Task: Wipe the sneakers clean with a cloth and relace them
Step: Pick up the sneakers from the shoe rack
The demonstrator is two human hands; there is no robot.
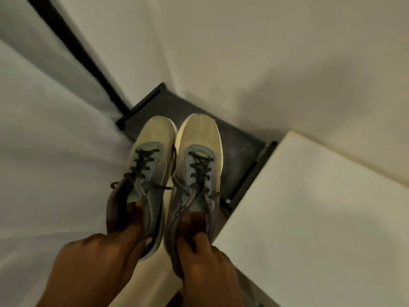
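The left hand (93,260) curls its fingers (132,231) into the heel opening of the left grey-and-cream mesh sneaker with dark laces (146,171). The right hand (205,269) likewise grips the matching right sneaker (199,165). Both toes point to 12 o'clock, long axes parallel, above the dark metal-framed rack (239,142).

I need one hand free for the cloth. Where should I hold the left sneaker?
Probably at the heel collar, from behind, as the left hand already does: the left sneaker points toe-away, its opening faces you, and fingers can hook inside the rim. That leaves the toe and laces exposed for wiping.
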